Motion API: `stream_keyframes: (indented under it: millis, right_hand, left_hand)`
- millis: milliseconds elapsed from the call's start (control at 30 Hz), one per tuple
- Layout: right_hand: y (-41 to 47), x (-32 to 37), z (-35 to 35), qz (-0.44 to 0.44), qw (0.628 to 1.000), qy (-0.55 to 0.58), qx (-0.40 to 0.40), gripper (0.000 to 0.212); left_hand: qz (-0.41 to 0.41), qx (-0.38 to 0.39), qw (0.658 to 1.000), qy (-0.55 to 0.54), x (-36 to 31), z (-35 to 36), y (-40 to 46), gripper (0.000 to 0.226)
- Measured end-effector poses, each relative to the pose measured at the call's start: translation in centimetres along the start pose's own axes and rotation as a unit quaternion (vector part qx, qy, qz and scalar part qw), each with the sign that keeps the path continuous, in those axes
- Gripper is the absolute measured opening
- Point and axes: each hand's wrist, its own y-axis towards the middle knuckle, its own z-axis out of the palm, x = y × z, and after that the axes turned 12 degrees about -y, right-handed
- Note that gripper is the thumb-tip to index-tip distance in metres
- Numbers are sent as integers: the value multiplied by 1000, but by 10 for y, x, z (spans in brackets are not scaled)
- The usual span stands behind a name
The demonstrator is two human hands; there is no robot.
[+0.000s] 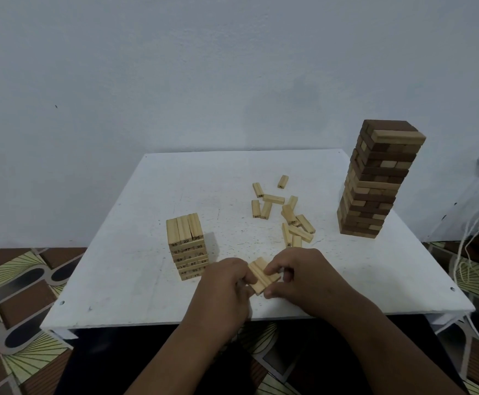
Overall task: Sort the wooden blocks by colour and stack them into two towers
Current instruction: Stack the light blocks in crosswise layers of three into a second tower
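Both hands, the left hand and the right hand, pinch a row of pale blocks side by side at the six o'clock edge of the white surface, fingers curled round the ends. The short pale tower stands just to their nine o'clock, loose blocks lie at twelve o'clock, and a tall mixed tower rises at two o'clock. The row should probably be squared flush, kept level, and laid crosswise to the top layer.
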Motion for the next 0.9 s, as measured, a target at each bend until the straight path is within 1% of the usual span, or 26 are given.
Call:
stream_keyframes:
  millis: [100, 267, 400, 533, 767, 900]
  right_hand:
    - [-1, -1, 2, -17, 1000, 8, -5, 45]
    - [-1, -5, 4, -32, 999, 13, -11, 34]
    - [-1, -8, 6, -31, 999, 32, -7, 34]
    - [1, -12, 10, -33, 999, 38, 7, 40]
    - [2, -17, 10, -36, 998, 47, 11, 42]
    - [0, -17, 6, -31, 999, 35, 16, 46]
  left_hand:
    - [-26, -7, 1000, 3, -4, -1, -1, 17]
    - [-58, -21, 998, 0, -4, -2, 0, 21]
    - [-35, -4, 999, 2, 0, 1, -1, 16]
    - [-34, 24, 999, -16, 2, 2, -1, 20]
    - [-13, 23, 999, -33, -1, -2, -1, 23]
    - [-34, 22, 998, -44, -1, -3, -2, 24]
